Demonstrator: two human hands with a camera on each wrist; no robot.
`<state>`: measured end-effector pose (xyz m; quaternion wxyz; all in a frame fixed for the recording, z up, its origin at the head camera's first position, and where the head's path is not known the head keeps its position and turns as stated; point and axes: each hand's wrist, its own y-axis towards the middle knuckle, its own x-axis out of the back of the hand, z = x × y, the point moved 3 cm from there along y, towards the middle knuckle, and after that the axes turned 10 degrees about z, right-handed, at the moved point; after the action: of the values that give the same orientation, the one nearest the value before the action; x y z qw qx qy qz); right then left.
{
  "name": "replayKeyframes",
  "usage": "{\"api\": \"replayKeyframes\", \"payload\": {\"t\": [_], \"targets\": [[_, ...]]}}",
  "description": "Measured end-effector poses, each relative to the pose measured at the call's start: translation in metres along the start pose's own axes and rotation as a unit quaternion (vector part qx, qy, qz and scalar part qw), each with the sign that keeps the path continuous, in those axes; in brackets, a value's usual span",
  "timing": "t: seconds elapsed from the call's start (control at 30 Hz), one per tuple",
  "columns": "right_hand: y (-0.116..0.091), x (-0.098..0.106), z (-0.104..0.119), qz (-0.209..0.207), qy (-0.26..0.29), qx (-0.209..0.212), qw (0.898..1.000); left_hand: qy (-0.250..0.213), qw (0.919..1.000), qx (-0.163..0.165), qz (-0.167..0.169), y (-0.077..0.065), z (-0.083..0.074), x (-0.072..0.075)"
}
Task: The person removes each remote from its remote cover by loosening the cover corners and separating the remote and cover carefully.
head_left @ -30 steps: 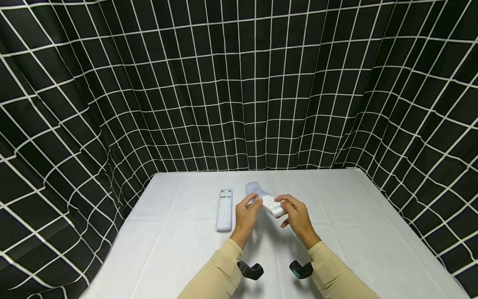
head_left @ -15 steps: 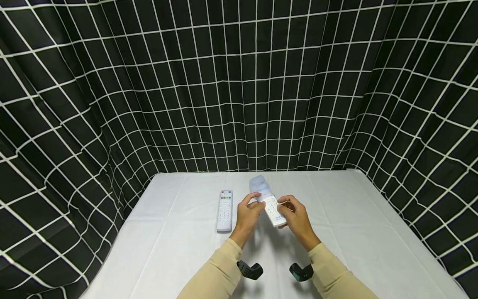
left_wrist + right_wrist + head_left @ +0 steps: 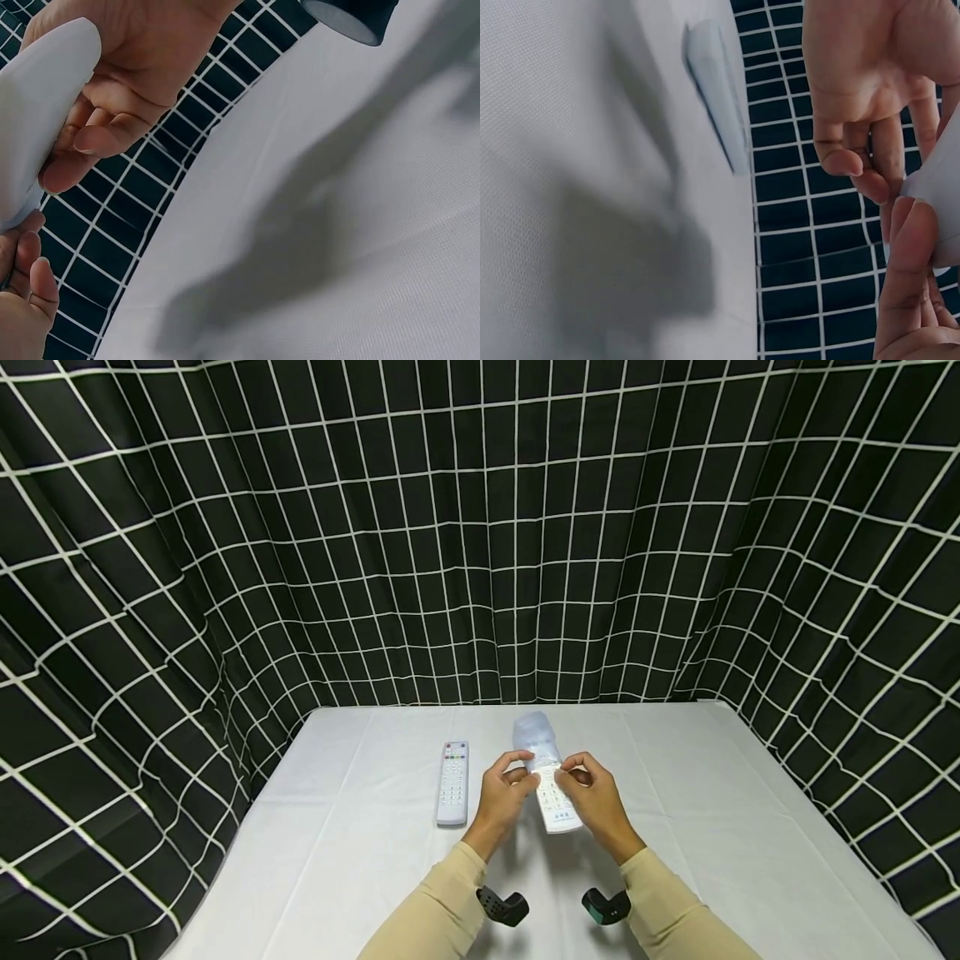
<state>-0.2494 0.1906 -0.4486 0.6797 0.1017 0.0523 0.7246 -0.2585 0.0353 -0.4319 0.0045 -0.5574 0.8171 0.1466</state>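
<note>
A white remote control [image 3: 555, 802] is held above the table by both hands, its keypad up. A translucent bluish sleeve [image 3: 534, 732] covers its far part and sticks out beyond, while the near keys lie bare. My left hand [image 3: 501, 797] pinches the left edge near the sleeve's mouth, thumb on top. Opposite it, my right hand [image 3: 596, 793] pinches the right edge with thumb and curled index finger. From the left wrist view, the remote's smooth pale underside [image 3: 37, 112] shows between the hands. In the right wrist view, fingertips [image 3: 919, 225] press at its edge.
A second white remote [image 3: 452, 783] lies on the white-covered table [image 3: 337, 860], left of the hands, keys up. Black curtains [image 3: 480, 527] with a white grid stand behind and on both sides. A black wrist device [image 3: 502, 906] sits on each sleeve.
The held remote has turned from slanting rightward to nearly straight toward me. More of its keypad shows, and the sleeve has shifted right. The second remote stays put.
</note>
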Motion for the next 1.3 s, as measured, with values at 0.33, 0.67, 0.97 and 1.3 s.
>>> {"api": "replayKeyframes", "payload": {"t": [0.33,0.67,0.97,1.3], "targets": [[0.001,0.004,-0.002,-0.022,0.003,-0.014,1.000,0.017,0.9996,-0.003,0.024,-0.001,0.003,-0.004],[0.001,0.003,-0.002,-0.028,0.031,-0.019,0.999,0.038,0.9982,0.009,-0.044,0.013,0.026,0.003],[-0.004,0.000,0.001,-0.033,0.018,-0.013,0.999,0.034,0.9919,0.056,-0.109,0.022,0.025,0.010],[-0.005,-0.003,0.003,-0.020,0.020,-0.010,1.000,-0.010,0.9843,0.080,-0.157,0.027,0.015,0.013]]}}
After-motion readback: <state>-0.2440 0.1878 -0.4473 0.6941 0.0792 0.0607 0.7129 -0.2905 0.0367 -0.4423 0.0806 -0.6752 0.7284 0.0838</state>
